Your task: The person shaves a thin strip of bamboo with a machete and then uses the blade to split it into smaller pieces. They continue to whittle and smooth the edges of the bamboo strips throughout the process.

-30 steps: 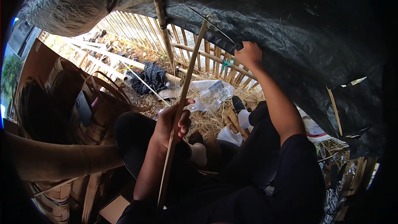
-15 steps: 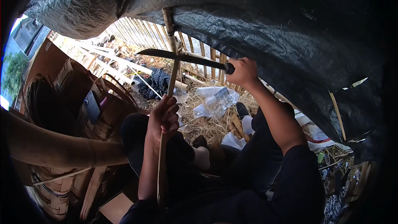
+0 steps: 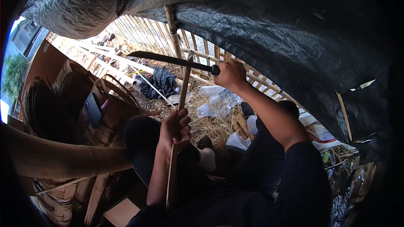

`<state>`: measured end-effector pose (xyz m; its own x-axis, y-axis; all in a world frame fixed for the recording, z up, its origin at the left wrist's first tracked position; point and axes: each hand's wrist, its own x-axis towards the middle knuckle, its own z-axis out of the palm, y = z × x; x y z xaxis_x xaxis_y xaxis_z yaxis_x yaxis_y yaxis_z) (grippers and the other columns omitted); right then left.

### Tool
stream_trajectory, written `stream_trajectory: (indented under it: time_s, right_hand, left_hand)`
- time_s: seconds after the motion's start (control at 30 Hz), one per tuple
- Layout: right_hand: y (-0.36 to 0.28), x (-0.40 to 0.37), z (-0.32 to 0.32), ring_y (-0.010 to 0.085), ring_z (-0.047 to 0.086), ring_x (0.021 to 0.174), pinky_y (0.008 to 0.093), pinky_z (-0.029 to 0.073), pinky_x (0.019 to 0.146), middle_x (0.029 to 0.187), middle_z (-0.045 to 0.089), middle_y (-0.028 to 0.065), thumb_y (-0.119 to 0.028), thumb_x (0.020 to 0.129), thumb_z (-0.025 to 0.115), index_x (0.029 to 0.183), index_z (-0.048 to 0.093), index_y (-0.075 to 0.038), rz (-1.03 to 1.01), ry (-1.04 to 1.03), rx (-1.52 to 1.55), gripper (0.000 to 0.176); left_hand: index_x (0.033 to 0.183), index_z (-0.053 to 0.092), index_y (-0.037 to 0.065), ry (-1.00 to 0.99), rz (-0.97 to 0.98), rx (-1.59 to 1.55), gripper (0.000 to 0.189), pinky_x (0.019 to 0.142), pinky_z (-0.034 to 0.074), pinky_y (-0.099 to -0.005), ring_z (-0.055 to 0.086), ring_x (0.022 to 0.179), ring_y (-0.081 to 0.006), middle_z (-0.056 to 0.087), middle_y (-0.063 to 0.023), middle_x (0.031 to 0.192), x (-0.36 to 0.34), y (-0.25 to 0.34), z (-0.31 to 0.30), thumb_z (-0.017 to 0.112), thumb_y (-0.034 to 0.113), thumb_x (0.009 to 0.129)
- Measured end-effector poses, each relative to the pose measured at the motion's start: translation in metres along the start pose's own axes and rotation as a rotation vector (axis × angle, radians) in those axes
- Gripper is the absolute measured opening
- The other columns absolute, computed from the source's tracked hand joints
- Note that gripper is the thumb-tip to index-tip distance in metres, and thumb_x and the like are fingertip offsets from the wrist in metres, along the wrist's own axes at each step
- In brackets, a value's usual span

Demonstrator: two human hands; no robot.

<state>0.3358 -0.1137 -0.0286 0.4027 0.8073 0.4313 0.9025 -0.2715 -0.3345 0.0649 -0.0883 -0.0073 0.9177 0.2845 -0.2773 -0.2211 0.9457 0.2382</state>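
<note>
My left hand (image 3: 176,127) is wrapped round a long bamboo strip (image 3: 183,92), which stands nearly upright in front of my body. My right hand (image 3: 231,75) grips the black handle of a long machete (image 3: 166,58). The dark blade points left and crosses the strip close to its upper end. The strip's lower end passes along my left forearm toward my lap.
A thick bamboo pole (image 3: 63,153) crosses the left side, beside woven baskets (image 3: 105,122) with a phone (image 3: 92,109) on them. Black tarpaulin (image 3: 269,38) hangs above and right. Straw and plastic bags (image 3: 219,103) lie beyond my feet, before a bamboo fence (image 3: 143,31).
The machete and my right hand have shifted left and slightly down. My left hand has moved a little right and down with the strip.
</note>
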Motion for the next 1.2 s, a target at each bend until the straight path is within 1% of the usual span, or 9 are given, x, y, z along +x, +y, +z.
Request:
stream_trajectory:
  time_s: [0.13, 0.23, 0.3, 0.43, 0.6, 0.7, 0.77, 1.03, 1.2]
  right_hand:
    - [-0.011, -0.007, 0.01, 0.0317, 0.063, 0.058, 0.043, 0.049, 0.055, 0.055, 0.058, 0.0092, -0.025, 0.055, 0.071, 0.061, 0.057, -0.012, -0.353, 0.047, 0.023, 0.02]
    - [0.013, 0.029, 0.01, 0.036, 0.064, 0.063, 0.0464, 0.052, 0.063, 0.059, 0.061, 0.0128, -0.026, 0.063, 0.067, 0.07, 0.065, -0.009, 0.035, 0.036, -0.041, 0.018]
    - [0.013, 0.028, 0.015, 0.035, 0.066, 0.067, 0.0458, 0.053, 0.065, 0.066, 0.064, 0.0141, -0.027, 0.063, 0.067, 0.073, 0.067, -0.009, 0.057, -0.007, -0.082, 0.02]
    - [-0.003, 0.021, 0.001, 0.0337, 0.067, 0.069, 0.0457, 0.054, 0.065, 0.069, 0.066, 0.0144, -0.027, 0.064, 0.067, 0.074, 0.068, -0.009, 0.065, -0.147, -0.15, 0.02]
    - [-0.012, 0.0, 0.008, 0.034, 0.062, 0.058, 0.0442, 0.049, 0.058, 0.056, 0.058, 0.0115, -0.026, 0.056, 0.071, 0.061, 0.058, -0.011, -0.268, -0.069, -0.013, 0.021]
    - [0.026, 0.035, 0.016, 0.0353, 0.064, 0.062, 0.0456, 0.051, 0.058, 0.062, 0.063, 0.0145, -0.026, 0.062, 0.068, 0.07, 0.065, -0.009, 0.057, -0.029, -0.042, 0.019]
    - [0.024, 0.03, 0.016, 0.0356, 0.065, 0.063, 0.0468, 0.051, 0.058, 0.064, 0.064, 0.0155, -0.026, 0.065, 0.065, 0.074, 0.067, -0.009, 0.05, -0.022, -0.049, 0.019]
    - [-0.001, -0.004, 0.018, 0.0291, 0.066, 0.061, 0.0452, 0.049, 0.054, 0.064, 0.065, 0.0107, -0.032, 0.06, 0.071, 0.071, 0.066, -0.012, -0.228, -0.133, -0.054, 0.024]
    - [0.027, 0.029, 0.014, 0.0334, 0.068, 0.071, 0.0446, 0.055, 0.064, 0.076, 0.068, 0.0174, -0.025, 0.064, 0.068, 0.079, 0.069, -0.006, 0.122, -0.101, -0.091, 0.024]
  left_hand:
    - [0.083, 0.038, 0.016, 0.034, -0.027, 0.018, 0.024, 0.026, 0.02, -0.0167, 0.024, 0.033, -0.0043, 0.03, 0.0053, 0.056, 0.001, -0.003, -0.003, 0.041, 0.033, 0.1]
    - [0.084, 0.039, 0.018, -0.012, -0.079, 0.041, 0.024, 0.026, 0.018, -0.017, 0.022, 0.035, -0.0042, 0.032, 0.0061, 0.059, 0.001, -0.006, -0.004, 0.042, 0.036, 0.099]
    - [0.084, 0.039, 0.019, 0.182, -0.076, 0.119, 0.024, 0.026, 0.017, -0.0174, 0.022, 0.036, -0.0045, 0.032, 0.0062, 0.06, 0.01, -0.007, 0.009, 0.041, 0.037, 0.099]
    - [0.084, 0.04, 0.019, 0.066, -0.053, 0.064, 0.023, 0.027, 0.017, -0.0181, 0.023, 0.037, -0.0049, 0.034, 0.0058, 0.062, 0.0, -0.004, -0.008, 0.039, 0.036, 0.1]
    - [0.082, 0.039, 0.018, 0.156, -0.058, 0.077, 0.024, 0.026, 0.017, -0.0181, 0.022, 0.036, -0.0052, 0.032, 0.0061, 0.06, 0.003, -0.003, -0.004, 0.038, 0.035, 0.1]
    - [0.082, 0.039, 0.018, -0.013, -0.109, 0.058, 0.025, 0.027, 0.017, -0.0183, 0.022, 0.037, -0.0055, 0.031, 0.0059, 0.059, 0.002, -0.007, -0.005, 0.039, 0.036, 0.1]
    - [0.085, 0.039, 0.015, 0.231, -0.079, 0.069, 0.021, 0.025, 0.021, -0.0167, 0.024, 0.033, -0.0047, 0.032, 0.0048, 0.057, 0.012, -0.011, 0.011, 0.041, 0.032, 0.099]
    - [0.083, 0.039, 0.019, 0.106, -0.06, 0.124, 0.022, 0.027, 0.018, -0.0179, 0.023, 0.036, -0.0052, 0.031, 0.0063, 0.059, 0.008, -0.005, -0.01, 0.038, 0.035, 0.099]
    - [0.085, 0.04, 0.019, 0.115, -0.106, 0.097, 0.02, 0.027, 0.019, -0.0175, 0.024, 0.038, -0.0053, 0.033, 0.006, 0.061, 0.013, -0.012, 0.001, 0.04, 0.034, 0.098]
